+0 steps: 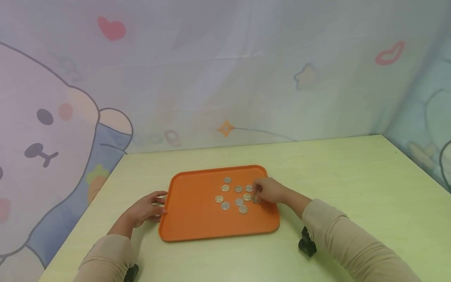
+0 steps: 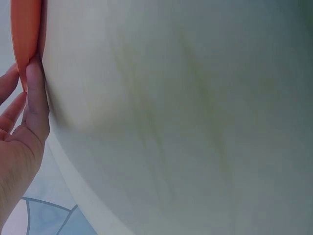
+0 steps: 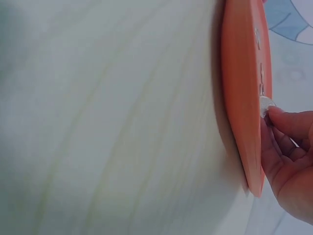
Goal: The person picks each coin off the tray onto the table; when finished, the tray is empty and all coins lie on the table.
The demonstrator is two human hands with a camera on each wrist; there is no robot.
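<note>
An orange tray point(image 1: 197, 223) lies on the table, with several round coins point(image 1: 225, 205) spread over its middle and right part, some silvery and some golden. At the tray's left edge is my left hand point(image 1: 146, 209), its thumb and fingertips on either side of the rim in the left wrist view. Over the right side of the tray, my right hand point(image 1: 270, 190) pinches a coin point(image 3: 265, 104) between thumb and finger. That coin is tilted up from the tray in the right wrist view, and its lower part is hidden by the fingertips.
A pale yellow-green table point(image 1: 345, 176) surrounds the tray. Behind it hangs a light curtain point(image 1: 211, 78) printed with hearts, stars and a bear. Dark devices point(image 1: 307, 243) are strapped at both wrists.
</note>
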